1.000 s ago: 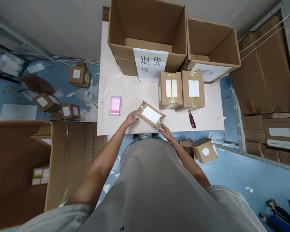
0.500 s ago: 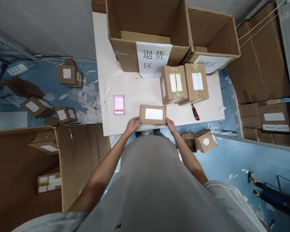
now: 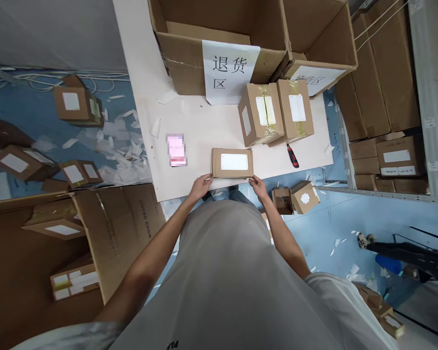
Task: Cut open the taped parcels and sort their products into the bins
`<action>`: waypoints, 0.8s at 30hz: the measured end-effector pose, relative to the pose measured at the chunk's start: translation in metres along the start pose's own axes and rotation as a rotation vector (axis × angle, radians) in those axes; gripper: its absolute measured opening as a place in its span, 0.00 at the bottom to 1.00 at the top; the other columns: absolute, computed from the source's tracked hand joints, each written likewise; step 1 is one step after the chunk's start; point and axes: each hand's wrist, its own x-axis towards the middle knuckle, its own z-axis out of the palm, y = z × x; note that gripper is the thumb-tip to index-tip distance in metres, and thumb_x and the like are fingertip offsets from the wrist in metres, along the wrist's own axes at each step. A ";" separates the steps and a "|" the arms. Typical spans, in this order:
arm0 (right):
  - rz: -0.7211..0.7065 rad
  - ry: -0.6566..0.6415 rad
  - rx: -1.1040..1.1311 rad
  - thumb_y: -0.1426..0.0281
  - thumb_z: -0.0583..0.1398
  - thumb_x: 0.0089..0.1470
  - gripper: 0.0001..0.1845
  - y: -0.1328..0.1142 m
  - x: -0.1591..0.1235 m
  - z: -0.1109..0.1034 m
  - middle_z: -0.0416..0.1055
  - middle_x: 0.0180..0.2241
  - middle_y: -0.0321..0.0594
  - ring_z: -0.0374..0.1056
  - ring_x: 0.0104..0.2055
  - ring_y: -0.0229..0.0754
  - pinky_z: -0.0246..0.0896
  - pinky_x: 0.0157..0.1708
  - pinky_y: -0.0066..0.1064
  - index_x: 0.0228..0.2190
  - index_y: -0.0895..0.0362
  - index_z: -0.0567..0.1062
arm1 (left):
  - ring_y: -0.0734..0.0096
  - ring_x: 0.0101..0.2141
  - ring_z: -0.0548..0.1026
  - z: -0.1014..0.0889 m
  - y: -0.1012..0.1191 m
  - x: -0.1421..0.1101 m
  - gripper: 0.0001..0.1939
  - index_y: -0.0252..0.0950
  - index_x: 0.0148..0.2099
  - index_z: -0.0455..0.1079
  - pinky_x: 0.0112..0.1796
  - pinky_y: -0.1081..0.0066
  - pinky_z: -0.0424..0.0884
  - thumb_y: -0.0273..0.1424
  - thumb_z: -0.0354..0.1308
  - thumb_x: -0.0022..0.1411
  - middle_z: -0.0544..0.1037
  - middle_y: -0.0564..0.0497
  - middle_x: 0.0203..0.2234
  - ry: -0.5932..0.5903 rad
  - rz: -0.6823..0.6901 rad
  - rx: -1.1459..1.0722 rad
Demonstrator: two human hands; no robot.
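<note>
A small flat cardboard box [image 3: 216,164] with a white label lies at the near edge of the white table [image 3: 197,116]. My left hand [image 3: 202,186] grips its near left corner, fingers closed. At the near right corner, the fingertips of my right hand [image 3: 258,187] are pinched on the box. To the left lies a pink, blurred-out rectangular item [image 3: 176,150]. Two taped cardboard boxes, a left one [image 3: 252,117] and a right one [image 3: 291,99], stand side by side beyond my right hand. A black and red utility knife [image 3: 292,156] rests just in front of them.
Behind stand a large open carton [image 3: 184,73] with a paper sign and a smaller open carton [image 3: 324,36]. An open carton [image 3: 113,218] holding boxes is at left. Shelving [image 3: 383,193] with boxes stands at right. Paper scraps and boxes lie on the blue floor [image 3: 321,223].
The head view has shifted and turned slightly. My right hand has slipped from the box's right side down to its near corner. The flat box stays at the table's edge.
</note>
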 end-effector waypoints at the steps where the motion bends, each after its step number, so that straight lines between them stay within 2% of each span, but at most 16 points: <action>1: -0.008 0.023 -0.005 0.42 0.69 0.58 0.35 -0.001 -0.002 0.001 0.87 0.57 0.52 0.79 0.64 0.58 0.73 0.69 0.54 0.54 0.56 0.86 | 0.44 0.55 0.87 -0.005 0.001 -0.002 0.24 0.36 0.59 0.85 0.67 0.47 0.79 0.43 0.69 0.67 0.88 0.38 0.59 -0.004 0.013 0.005; 5: -0.053 0.120 -0.020 0.42 0.71 0.57 0.38 -0.010 -0.001 -0.002 0.84 0.59 0.55 0.79 0.64 0.61 0.73 0.70 0.55 0.56 0.57 0.87 | 0.50 0.54 0.87 -0.020 0.010 -0.011 0.25 0.38 0.63 0.85 0.63 0.53 0.82 0.41 0.70 0.67 0.87 0.40 0.59 0.018 0.158 0.026; 7: -0.118 0.142 -0.062 0.42 0.69 0.59 0.38 -0.015 0.007 -0.004 0.82 0.59 0.56 0.79 0.63 0.60 0.75 0.69 0.54 0.58 0.58 0.87 | 0.51 0.55 0.87 -0.023 0.017 -0.012 0.26 0.38 0.65 0.84 0.62 0.54 0.83 0.41 0.69 0.69 0.86 0.41 0.58 0.043 0.253 0.031; 9: -0.147 0.142 -0.132 0.42 0.67 0.62 0.38 -0.019 0.017 -0.005 0.80 0.58 0.57 0.79 0.62 0.58 0.76 0.68 0.52 0.58 0.58 0.87 | 0.52 0.55 0.87 -0.023 0.023 -0.009 0.25 0.37 0.65 0.83 0.61 0.55 0.84 0.40 0.68 0.70 0.85 0.40 0.59 0.055 0.282 0.034; 13: -0.100 0.116 -0.200 0.41 0.69 0.61 0.39 -0.023 0.032 -0.005 0.80 0.55 0.58 0.79 0.59 0.58 0.77 0.67 0.51 0.57 0.61 0.88 | 0.53 0.57 0.86 -0.023 0.025 0.001 0.20 0.36 0.61 0.84 0.65 0.55 0.81 0.34 0.64 0.71 0.85 0.39 0.59 0.058 0.250 0.059; 17: -0.084 0.110 -0.166 0.40 0.66 0.64 0.37 -0.014 0.029 -0.012 0.84 0.58 0.56 0.78 0.62 0.59 0.75 0.69 0.53 0.57 0.56 0.87 | 0.51 0.63 0.83 -0.026 0.011 0.003 0.20 0.36 0.61 0.84 0.70 0.52 0.76 0.33 0.62 0.71 0.86 0.39 0.62 0.044 0.159 0.071; 20: -0.046 0.110 -0.144 0.42 0.61 0.68 0.38 -0.001 0.019 -0.016 0.85 0.58 0.57 0.78 0.63 0.58 0.73 0.69 0.56 0.63 0.57 0.83 | 0.48 0.61 0.85 -0.025 -0.002 0.002 0.23 0.35 0.63 0.82 0.69 0.49 0.76 0.33 0.62 0.69 0.86 0.37 0.62 0.045 0.087 0.083; 24: -0.013 0.042 -0.132 0.47 0.67 0.61 0.42 0.013 0.008 -0.004 0.85 0.59 0.57 0.78 0.63 0.59 0.73 0.69 0.57 0.68 0.57 0.80 | 0.45 0.56 0.86 -0.014 -0.012 0.005 0.29 0.35 0.66 0.82 0.66 0.46 0.79 0.33 0.66 0.64 0.86 0.37 0.62 0.049 0.039 0.104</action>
